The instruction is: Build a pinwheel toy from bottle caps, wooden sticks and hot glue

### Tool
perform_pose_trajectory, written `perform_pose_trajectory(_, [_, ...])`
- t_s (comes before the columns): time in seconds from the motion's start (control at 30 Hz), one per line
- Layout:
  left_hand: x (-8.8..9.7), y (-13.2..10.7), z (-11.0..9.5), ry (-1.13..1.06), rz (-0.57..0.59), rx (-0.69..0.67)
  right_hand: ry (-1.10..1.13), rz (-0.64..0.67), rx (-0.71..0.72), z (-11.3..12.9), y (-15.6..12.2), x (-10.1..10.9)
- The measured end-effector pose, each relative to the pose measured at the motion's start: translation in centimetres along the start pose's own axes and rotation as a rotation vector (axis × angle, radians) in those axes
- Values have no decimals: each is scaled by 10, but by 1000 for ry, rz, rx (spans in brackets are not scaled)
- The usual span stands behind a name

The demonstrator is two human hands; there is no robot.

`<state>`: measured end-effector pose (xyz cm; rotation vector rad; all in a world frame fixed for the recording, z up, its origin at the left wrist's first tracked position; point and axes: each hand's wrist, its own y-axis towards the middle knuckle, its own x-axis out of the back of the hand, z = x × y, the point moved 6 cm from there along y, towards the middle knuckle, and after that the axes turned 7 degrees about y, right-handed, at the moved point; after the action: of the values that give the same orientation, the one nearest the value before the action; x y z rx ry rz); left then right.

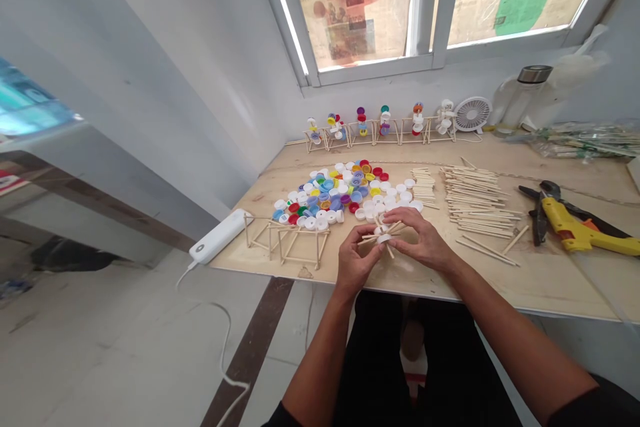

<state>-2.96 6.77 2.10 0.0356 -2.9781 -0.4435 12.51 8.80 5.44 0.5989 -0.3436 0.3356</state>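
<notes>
- The table [500,280], a pale plywood sheet, runs under the window and carries everything below.
- A heap of bottle caps [345,193] in white, blue, red and yellow lies mid-table, just beyond the hands.
- A pile of wooden sticks [475,203] sits to the right of the caps, with a few loose ones nearer the edge.
- A row of small cap figures [380,123] stands along the back wall, next to a little white fan [473,113].
- A yellow glue gun [580,230] lies on its side at the far right.
- Open stick frames [290,240] stand at the near left edge, beside a white power bank [220,237].
- The left hand [355,263] and the right hand [425,240] meet at the near edge, just in front of the caps.
- Both sets of fingers are closed on a white cap with sticks [384,237], held between them low over the table.
</notes>
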Motion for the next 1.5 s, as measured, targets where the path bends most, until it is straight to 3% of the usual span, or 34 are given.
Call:
perform_pose_trajectory(0.7, [-2,-1,4,-128,27,95,86,19,-120,-2,-1,0])
perform_pose_trajectory(0.8, [2,0,11,-223,-44,147,132,-61,-128,-3,-1,7])
perform_pose_trajectory(0.93, [10,1,17,-348,-178,186,182,-267,-192,-11,-3,20])
perform_pose_trajectory(1.1, [16,1,22,-441,-261,192,-25,-375,-306,-27,-6,25])
perform_pose_trajectory(1.5, [17,2,23,-506,-288,182,-338,-240,-277,-38,-9,9])
